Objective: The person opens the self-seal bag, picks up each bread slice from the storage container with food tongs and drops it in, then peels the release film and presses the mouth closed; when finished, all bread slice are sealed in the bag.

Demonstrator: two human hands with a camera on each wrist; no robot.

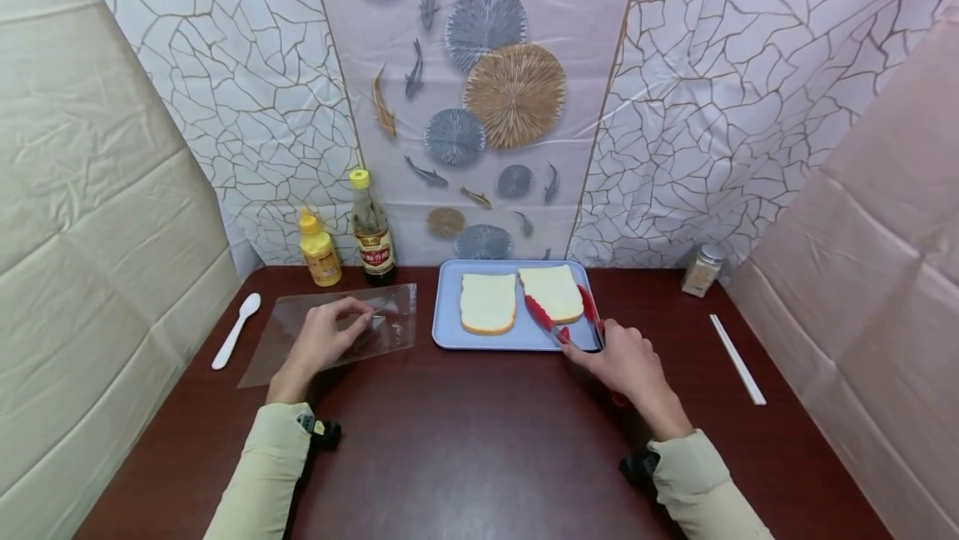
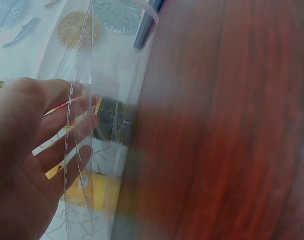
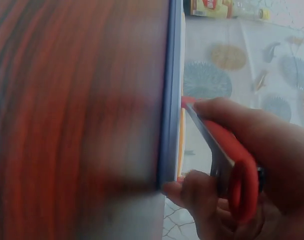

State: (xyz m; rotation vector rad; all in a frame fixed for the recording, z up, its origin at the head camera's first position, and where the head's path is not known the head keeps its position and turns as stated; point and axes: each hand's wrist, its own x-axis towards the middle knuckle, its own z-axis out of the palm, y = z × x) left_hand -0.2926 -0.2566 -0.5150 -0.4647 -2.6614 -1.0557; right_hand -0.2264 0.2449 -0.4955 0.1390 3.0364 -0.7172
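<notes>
My left hand (image 1: 330,336) pinches the upper layer of a clear plastic bag (image 1: 285,349) between thumb and fingertips, lifting it a little; the left wrist view shows the film in front of the fingers. In my right hand (image 1: 625,357) is a pair of red-tipped tongs (image 1: 550,324), gripped around its arms. Its spread tips straddle the right slice of bread (image 1: 550,290) on a light blue tray (image 1: 447,332). A second bread slice (image 1: 489,300) lies beside it on the left. The right wrist view has the tongs' red handle (image 3: 241,192) inside the hand, by the tray's edge (image 3: 169,100).
Behind the bag stand a yellow squeeze bottle (image 1: 320,253) and a dark sauce bottle (image 1: 373,232). At the far left lies a white spoon (image 1: 236,332). A small seasoning jar (image 1: 703,271) and white chopsticks (image 1: 737,359) are at the right. A patterned cloth wall (image 1: 479,91) rises behind the table.
</notes>
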